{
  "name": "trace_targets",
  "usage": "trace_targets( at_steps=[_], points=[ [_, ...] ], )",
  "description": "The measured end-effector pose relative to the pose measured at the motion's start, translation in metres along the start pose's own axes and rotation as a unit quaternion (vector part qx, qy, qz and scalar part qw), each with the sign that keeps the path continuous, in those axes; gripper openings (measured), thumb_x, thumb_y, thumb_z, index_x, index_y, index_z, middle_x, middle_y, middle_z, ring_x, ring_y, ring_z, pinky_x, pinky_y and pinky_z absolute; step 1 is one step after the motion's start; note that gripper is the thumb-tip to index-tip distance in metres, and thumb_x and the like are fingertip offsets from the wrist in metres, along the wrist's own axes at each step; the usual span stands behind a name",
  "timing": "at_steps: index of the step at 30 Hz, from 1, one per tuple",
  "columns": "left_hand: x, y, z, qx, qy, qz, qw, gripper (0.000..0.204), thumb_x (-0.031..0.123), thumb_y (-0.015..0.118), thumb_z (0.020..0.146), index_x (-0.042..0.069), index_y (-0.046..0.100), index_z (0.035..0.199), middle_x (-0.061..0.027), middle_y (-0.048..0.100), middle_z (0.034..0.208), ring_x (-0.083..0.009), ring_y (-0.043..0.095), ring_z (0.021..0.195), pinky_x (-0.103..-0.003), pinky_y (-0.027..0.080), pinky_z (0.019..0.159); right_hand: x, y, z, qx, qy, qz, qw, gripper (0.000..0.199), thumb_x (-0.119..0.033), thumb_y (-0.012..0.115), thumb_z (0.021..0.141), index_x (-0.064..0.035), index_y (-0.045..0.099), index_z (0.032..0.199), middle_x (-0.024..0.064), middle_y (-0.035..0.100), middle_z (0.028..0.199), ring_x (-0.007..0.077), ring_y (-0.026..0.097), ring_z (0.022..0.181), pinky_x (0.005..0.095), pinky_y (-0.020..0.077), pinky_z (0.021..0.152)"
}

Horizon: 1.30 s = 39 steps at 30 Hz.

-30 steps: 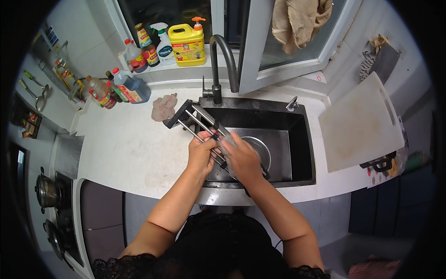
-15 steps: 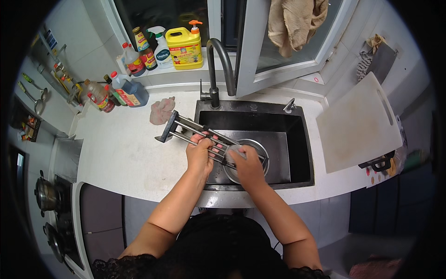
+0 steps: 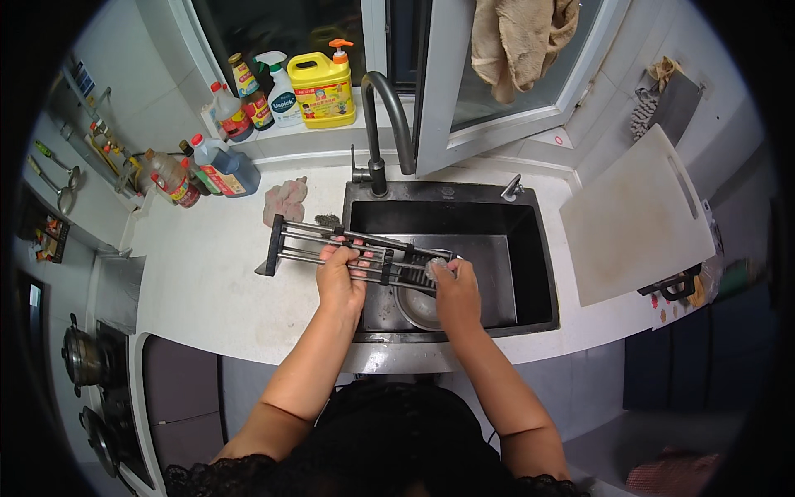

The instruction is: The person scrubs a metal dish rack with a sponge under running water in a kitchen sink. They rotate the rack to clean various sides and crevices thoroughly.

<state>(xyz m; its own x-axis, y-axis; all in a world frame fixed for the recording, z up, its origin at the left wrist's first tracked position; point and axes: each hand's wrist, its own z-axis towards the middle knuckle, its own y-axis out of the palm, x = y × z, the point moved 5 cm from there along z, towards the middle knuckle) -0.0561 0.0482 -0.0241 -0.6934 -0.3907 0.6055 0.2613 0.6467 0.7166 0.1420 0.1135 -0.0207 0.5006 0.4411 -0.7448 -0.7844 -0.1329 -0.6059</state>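
Note:
A metal-barred rack (image 3: 276, 240) with black end and joint pieces is held slantwise over the left part of the dark sink (image 3: 538, 248). My left hand (image 3: 341, 277) is wrapped round its bars near the middle, supporting it from below. At the rack's right end, my right hand (image 3: 458, 298) pinches a crumpled pale grey scrubber (image 3: 436, 267) against the bars. Below both hands, a round metal bowl (image 3: 414, 311) lies in the sink, partly covered by the rack and my right hand.
A dark faucet (image 3: 377, 124) rises behind the sink. On the counter lie a pinkish cloth (image 3: 284, 200) and a dark scouring pad (image 3: 328, 220). Bottles (image 3: 228, 167) and a yellow jug (image 3: 323, 93) stand at the back left. A white cutting board (image 3: 633, 219) leans at the right.
The rack has turned closer to level, its left end dropping and shifting left. My right hand, with the scrubber, has moved right along the bars to the rack's far right end.

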Motion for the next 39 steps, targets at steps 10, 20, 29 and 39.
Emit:
trace_targets(
  at_steps=[10, 20, 29, 39],
  points=[
    [-0.005, -0.016, 0.015, 0.077, -0.053, -0.067, 0.993, 0.032, -0.010, 0.049, 0.072, 0.008, 0.045, 0.099, -0.0135, 0.057, 0.086, -0.0275, 0.058, 0.073, -0.036, 0.053, 0.064, -0.035, 0.009, -0.005, -0.019, 0.062, 0.075, 0.995, 0.041, -0.034, 0.055, 0.092, 0.0010, 0.052, 0.112, 0.0187, 0.054, 0.112, 0.0334, 0.052, 0.107, 0.0386, 0.0413, 0.093],
    [-0.014, -0.004, 0.005, 0.135, -0.115, -0.097, 0.979, 0.033, -0.009, 0.050, 0.070, 0.012, 0.046, 0.095, -0.0137, 0.055, 0.084, -0.0329, 0.059, 0.069, -0.035, 0.051, 0.055, -0.047, 0.017, -0.017, 0.010, -0.100, -0.008, 0.995, 0.034, -0.013, 0.060, 0.085, -0.0146, 0.058, 0.119, 0.0171, 0.054, 0.112, 0.0340, 0.054, 0.103, 0.0404, 0.0473, 0.083],
    [-0.028, -0.015, 0.010, 0.099, -0.127, -0.121, 0.979, 0.036, -0.011, 0.048, 0.071, 0.010, 0.044, 0.099, -0.0173, 0.053, 0.092, -0.0368, 0.059, 0.077, -0.047, 0.056, 0.072, -0.039, 0.012, -0.017, 0.075, -0.238, -0.097, 0.963, 0.036, -0.007, 0.057, 0.082, -0.0086, 0.059, 0.118, 0.0171, 0.053, 0.114, 0.0353, 0.055, 0.100, 0.0398, 0.0491, 0.079],
    [0.012, -0.003, -0.001, 0.017, 0.004, -0.073, 0.997, 0.039, -0.012, 0.044, 0.068, 0.008, 0.044, 0.102, -0.0156, 0.056, 0.106, -0.0297, 0.057, 0.094, -0.045, 0.052, 0.080, -0.019, -0.061, 0.022, 0.132, -0.056, 0.117, 0.983, 0.030, 0.004, 0.064, 0.078, -0.0083, 0.069, 0.105, 0.0128, 0.055, 0.104, 0.0263, 0.058, 0.083, 0.0325, 0.0481, 0.073]
  ],
)
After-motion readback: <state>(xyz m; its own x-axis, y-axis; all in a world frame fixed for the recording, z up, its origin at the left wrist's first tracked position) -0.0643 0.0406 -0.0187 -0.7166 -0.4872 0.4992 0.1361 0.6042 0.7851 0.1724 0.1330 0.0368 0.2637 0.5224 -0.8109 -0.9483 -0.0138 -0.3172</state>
